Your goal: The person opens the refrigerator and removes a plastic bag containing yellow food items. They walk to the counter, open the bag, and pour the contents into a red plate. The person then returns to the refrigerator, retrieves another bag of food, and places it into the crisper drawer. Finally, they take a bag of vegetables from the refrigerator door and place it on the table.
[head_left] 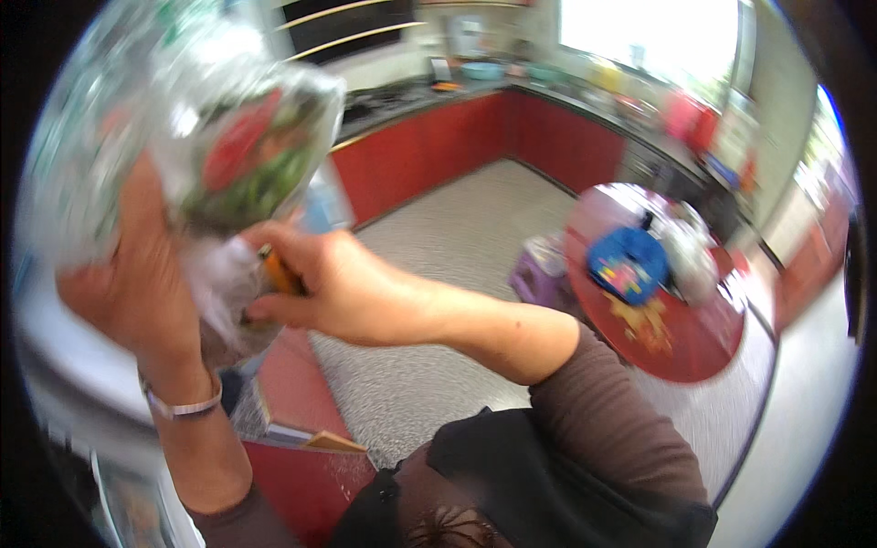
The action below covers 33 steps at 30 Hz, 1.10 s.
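A clear plastic bag [301, 103] at the upper left holds green vegetables [267, 185] and something red, perhaps peppers. My left hand [137, 288], with a band on the wrist, is raised against the bags and grips the clear plastic. Just right of it, my right hand [308, 281] is closed around a small orange-and-black item [279, 270], possibly a knife handle or lighter, beside the bag's gathered whitish lower part. Motion blur hides the fingertips and fine detail. More clear plastic covers the far left of the view.
A round red table [699, 356] at the right bears a blue basket or bag [629, 257] and a white plastic bag [688, 257]. A purple stool [538, 274] stands beside it. Red cabinets [425, 151] under a dark counter line the back. A red surface [301, 479] lies lower left.
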Each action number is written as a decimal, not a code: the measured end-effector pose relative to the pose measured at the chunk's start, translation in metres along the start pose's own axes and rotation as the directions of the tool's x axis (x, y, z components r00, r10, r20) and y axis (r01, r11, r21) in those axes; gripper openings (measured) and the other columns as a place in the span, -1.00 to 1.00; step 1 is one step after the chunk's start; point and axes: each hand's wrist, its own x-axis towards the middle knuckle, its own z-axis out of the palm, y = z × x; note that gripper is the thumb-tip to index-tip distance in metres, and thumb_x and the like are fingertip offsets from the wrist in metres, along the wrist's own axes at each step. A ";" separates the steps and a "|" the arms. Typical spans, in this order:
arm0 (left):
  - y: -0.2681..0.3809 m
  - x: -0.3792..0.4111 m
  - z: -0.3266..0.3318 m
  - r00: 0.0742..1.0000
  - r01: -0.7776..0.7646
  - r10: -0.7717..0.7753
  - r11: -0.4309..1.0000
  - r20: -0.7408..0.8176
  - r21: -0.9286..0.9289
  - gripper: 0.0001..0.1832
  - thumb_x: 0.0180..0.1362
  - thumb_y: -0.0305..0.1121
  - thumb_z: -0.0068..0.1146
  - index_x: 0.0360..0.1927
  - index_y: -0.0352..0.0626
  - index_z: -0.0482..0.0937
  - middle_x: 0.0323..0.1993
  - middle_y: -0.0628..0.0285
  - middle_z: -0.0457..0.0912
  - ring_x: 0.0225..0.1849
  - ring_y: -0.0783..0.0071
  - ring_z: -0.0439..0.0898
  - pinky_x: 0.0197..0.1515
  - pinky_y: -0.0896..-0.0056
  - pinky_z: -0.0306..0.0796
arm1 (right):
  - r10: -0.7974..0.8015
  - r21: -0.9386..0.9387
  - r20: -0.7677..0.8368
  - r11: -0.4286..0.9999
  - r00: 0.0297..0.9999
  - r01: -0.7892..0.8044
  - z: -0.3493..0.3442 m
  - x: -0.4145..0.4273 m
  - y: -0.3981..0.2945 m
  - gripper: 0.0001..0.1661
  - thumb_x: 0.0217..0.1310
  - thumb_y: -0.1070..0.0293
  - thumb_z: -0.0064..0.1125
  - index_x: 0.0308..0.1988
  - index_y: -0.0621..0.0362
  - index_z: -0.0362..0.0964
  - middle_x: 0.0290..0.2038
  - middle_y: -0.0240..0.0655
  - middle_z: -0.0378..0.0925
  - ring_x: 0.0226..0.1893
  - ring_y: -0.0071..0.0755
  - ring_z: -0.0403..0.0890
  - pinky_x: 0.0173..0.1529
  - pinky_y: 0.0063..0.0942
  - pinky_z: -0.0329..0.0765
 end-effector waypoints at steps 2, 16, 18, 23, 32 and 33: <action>0.014 -0.025 0.038 0.999 0.031 -0.030 0.990 0.013 -0.135 -0.64 0.15 -0.61 0.09 0.05 -0.31 0.54 -0.03 0.14 0.60 -0.11 0.46 0.59 -0.07 0.46 0.48 | 0.078 -0.065 -0.113 0.994 0.991 -0.085 -0.027 -0.036 0.001 -0.52 0.02 0.35 0.28 -0.05 0.30 0.38 -0.33 0.06 0.56 -0.26 0.01 0.63 -0.19 -0.23 0.55; 0.122 -0.279 0.326 0.557 0.577 0.165 0.628 0.814 -0.522 -0.64 -0.03 -0.52 0.25 -0.10 -0.27 0.49 -0.26 0.06 0.61 -0.24 0.21 0.64 -0.19 0.34 0.47 | 0.228 -0.265 -0.762 0.744 0.606 -0.614 -0.194 -0.371 0.148 -0.46 0.15 0.47 0.13 0.16 0.18 0.26 0.11 -0.21 0.42 0.14 -0.30 0.43 0.22 -0.31 0.37; 0.158 -0.314 0.379 0.470 0.610 0.282 0.580 0.836 -0.539 -0.66 -0.01 -0.53 0.21 -0.10 -0.27 0.49 -0.23 0.03 0.60 -0.21 0.13 0.63 -0.17 0.31 0.48 | 0.246 -0.136 -0.836 0.773 0.490 -0.620 -0.218 -0.445 0.174 -0.44 0.22 0.42 0.06 0.22 0.13 0.18 0.16 -0.27 0.37 0.18 -0.32 0.38 0.27 -0.26 0.32; 0.249 -0.419 0.493 0.360 0.739 0.473 0.381 0.804 -0.555 -0.69 0.01 -0.45 0.22 -0.12 -0.25 0.53 -0.21 0.03 0.61 -0.17 0.04 0.61 -0.09 0.25 0.46 | 0.260 -0.053 -0.945 0.484 0.201 -0.874 -0.287 -0.577 0.178 -0.41 0.15 0.31 0.16 0.18 0.11 0.23 0.14 -0.27 0.39 0.16 -0.27 0.39 0.25 -0.31 0.33; 0.341 -0.553 0.599 0.019 0.684 0.545 0.605 0.838 -0.409 -0.42 -0.11 -0.34 0.34 0.07 -0.14 0.48 -0.02 0.06 0.52 0.07 0.05 0.45 0.13 0.18 0.33 | 0.196 0.278 -0.942 -0.005 -0.274 -0.960 -0.350 -0.713 0.174 -0.59 0.16 0.40 0.15 0.01 0.24 0.33 -0.37 -0.27 0.59 -0.32 -0.21 0.64 -0.17 -0.33 0.54; 0.336 -0.562 0.601 -0.033 0.706 0.527 0.613 0.849 -0.354 -0.39 -0.10 -0.31 0.35 0.10 -0.14 0.46 -0.01 0.03 0.52 0.07 0.04 0.45 0.14 0.18 0.32 | 0.148 0.377 -0.920 0.079 -0.363 -0.923 -0.345 -0.713 0.172 -0.64 0.18 0.36 0.14 -0.04 0.23 0.34 -0.38 -0.21 0.59 -0.34 -0.18 0.64 -0.19 -0.30 0.53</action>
